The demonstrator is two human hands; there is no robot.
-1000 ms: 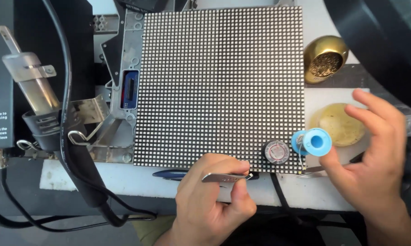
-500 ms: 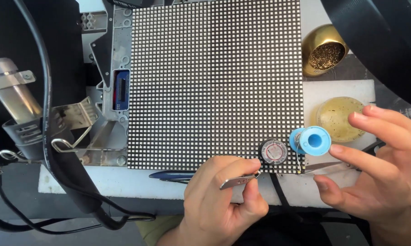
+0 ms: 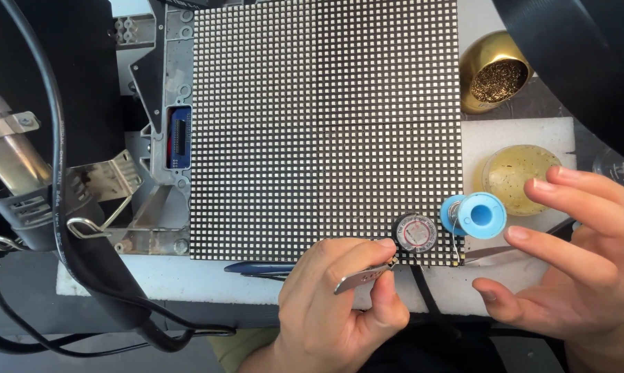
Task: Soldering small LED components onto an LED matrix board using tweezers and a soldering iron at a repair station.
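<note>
My left hand [image 3: 336, 304] pinches a pair of metal tweezers [image 3: 362, 278] at the near edge of a large dotted LED matrix panel [image 3: 324, 124]; the tips point toward a small round tin [image 3: 416, 233] lying on the panel's near right corner. Right of it stands a blue solder spool [image 3: 479, 215]. My right hand [image 3: 578, 259] hovers with fingers spread just right of the spool, holding nothing. A thin metal tool [image 3: 492, 252] lies under its fingers.
A brass-wool tip cleaner in a gold bowl [image 3: 493, 77] sits at the back right, a round dish of yellow flux [image 3: 519, 178] in front of it. A metal soldering-iron stand [image 3: 22, 166] and black cables [image 3: 70, 228] occupy the left. A blue pen [image 3: 257, 268] lies by the panel's near edge.
The view has shifted slightly. My right hand has lowered and spread its fingers closer to the blue spool. My left hand still holds the tweezers, moved slightly right.
</note>
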